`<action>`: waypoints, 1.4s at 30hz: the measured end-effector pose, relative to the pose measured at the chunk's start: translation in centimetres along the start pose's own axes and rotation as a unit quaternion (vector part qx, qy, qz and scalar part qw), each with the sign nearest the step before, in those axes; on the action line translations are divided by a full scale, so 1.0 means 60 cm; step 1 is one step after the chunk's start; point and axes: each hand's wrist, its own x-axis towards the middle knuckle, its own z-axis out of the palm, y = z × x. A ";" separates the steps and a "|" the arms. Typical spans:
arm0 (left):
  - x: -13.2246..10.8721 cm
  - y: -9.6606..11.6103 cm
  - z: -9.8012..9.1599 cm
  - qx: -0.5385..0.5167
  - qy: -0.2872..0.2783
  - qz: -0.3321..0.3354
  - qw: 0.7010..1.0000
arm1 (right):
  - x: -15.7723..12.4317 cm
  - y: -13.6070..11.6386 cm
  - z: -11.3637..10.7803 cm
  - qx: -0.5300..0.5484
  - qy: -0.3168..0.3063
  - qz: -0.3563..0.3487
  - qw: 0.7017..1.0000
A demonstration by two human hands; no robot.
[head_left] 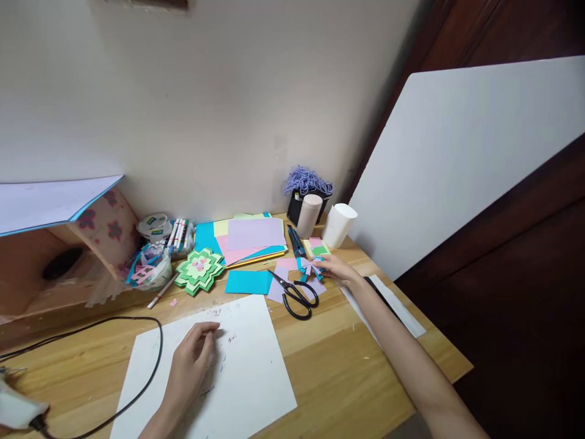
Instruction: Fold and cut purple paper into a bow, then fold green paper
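My right hand (337, 270) reaches across the far right of the table, its fingers closed on a blue and lilac paper bow (309, 266). Under and around the bow lie small lilac and pink paper pieces (276, 289). Black-handled scissors (296, 296) rest just in front of it, pointing up and left. Over a white sheet (249, 372) strewn with tiny scraps, my left hand (194, 350) is loosely curled, with nothing visible in its fingers. A green layered paper flower (200, 271) with a pink centre lies beyond the sheet.
Coloured paper (256, 235) is stacked by the wall. A black holder with purple yarn (307, 181), a pale canister (309, 216) and a white roll (339, 225) stand at back right. At left are a bag of scraps (150, 271), markers (178, 233), a cardboard box (107, 228) and a corded glue gun (21, 405).
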 end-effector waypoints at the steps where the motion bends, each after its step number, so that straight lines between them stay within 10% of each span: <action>1: 0.001 0.003 0.003 0.000 -0.002 0.002 1.000 | 0.001 0.005 -0.005 -0.006 0.013 -0.002 1.000; 14: 0.004 0.033 0.045 -0.033 -0.034 0.016 0.999 | 0.020 0.034 -0.003 -0.186 0.135 -0.077 0.970; 25: 0.004 0.021 0.045 -0.026 -0.034 0.018 0.999 | -0.015 0.001 0.030 -0.359 0.279 -0.190 0.870; 27: 0.004 0.018 0.048 -0.010 -0.041 0.026 0.999 | -0.032 -0.005 0.053 -0.429 0.255 -0.237 0.834; 31: 0.002 0.018 0.052 0.015 -0.051 0.039 0.998 | -0.070 0.004 0.109 -0.495 -0.016 -0.227 0.838; 37: 0.029 0.026 0.045 0.054 -0.056 0.049 0.996 | -0.079 0.050 0.162 -0.554 0.073 -0.245 0.792; 42: 0.098 0.022 0.038 0.188 0.056 0.153 0.969 | -0.064 0.036 0.165 -0.592 0.116 -0.204 0.771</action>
